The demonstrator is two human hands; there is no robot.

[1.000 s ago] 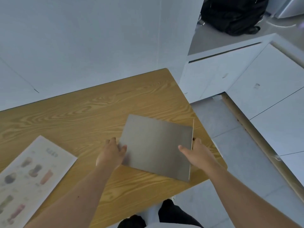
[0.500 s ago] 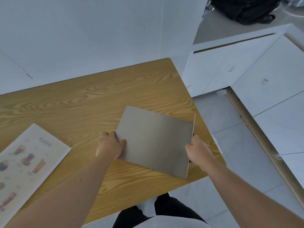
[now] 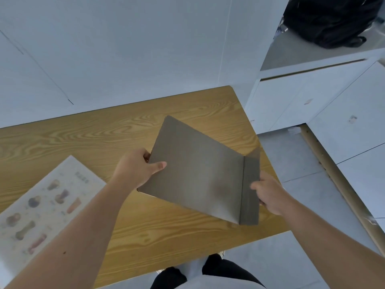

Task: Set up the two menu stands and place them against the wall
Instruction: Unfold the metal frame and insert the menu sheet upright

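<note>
One metal stand (image 3: 195,174) in view, one printed menu sheet (image 3: 44,203), two hands. Stand held clear above the counter (image 3: 108,134), over its right half, tilted; broad grey panel facing up toward the camera, long axis running from upper left to lower right. Narrow folded flap (image 3: 250,190) along the stand's right edge, bent at a crease, pointing up and away from the main panel. Left hand (image 3: 135,170) clamped on the panel's left edge, thumb on top, fingers curled underneath. Right hand (image 3: 268,195) closed on the flap's outer edge, thumb pressed on the flap face, other fingers hidden behind. Menu sheet lay flat on the counter's left part, well apart from the stand, showing drink pictures, one corner pointing toward the stand; lower left portion cut off by frame edge. White wall (image 3: 125,49) along the counter's far edge. Black bag (image 3: 331,19) on the floor at top right, far from the counter. No containers seen. Second stand not seen.
</note>
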